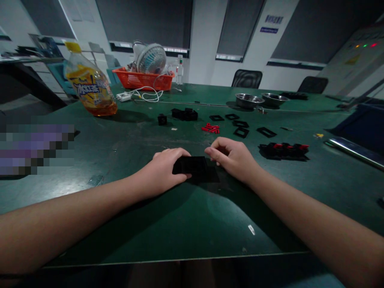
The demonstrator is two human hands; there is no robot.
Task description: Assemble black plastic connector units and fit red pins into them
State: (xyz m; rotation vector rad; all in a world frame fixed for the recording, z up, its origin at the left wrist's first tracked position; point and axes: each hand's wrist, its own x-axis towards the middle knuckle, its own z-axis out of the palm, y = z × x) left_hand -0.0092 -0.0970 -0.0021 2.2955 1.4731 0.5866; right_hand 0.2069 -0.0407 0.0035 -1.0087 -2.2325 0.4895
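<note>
My left hand (pixel 165 170) grips the left end of a black rectangular housing (pixel 194 165), thumb in front and fingers behind, low over the green table. Just right of the housing, my right hand (pixel 232 158) is closed in a pinch, thumb against index finger. Whatever may be between those fingertips is too small to make out. Beyond the hands lie a small pile of red pieces (pixel 211 128) and several flat black frames (pixel 241 132). To the right of my right hand stands a row of black parts with red pieces in them (pixel 283 151).
A tilted-looking drink bottle (pixel 91 86) stands at the left. Farther back are an orange basket (pixel 147 81) with a fan (pixel 152 59), a white cable (pixel 148 94) and two metal bowls (pixel 249 101). Black blocks (pixel 185 114) sit mid-table. A metal-edged dark object (pixel 357 150) lies right.
</note>
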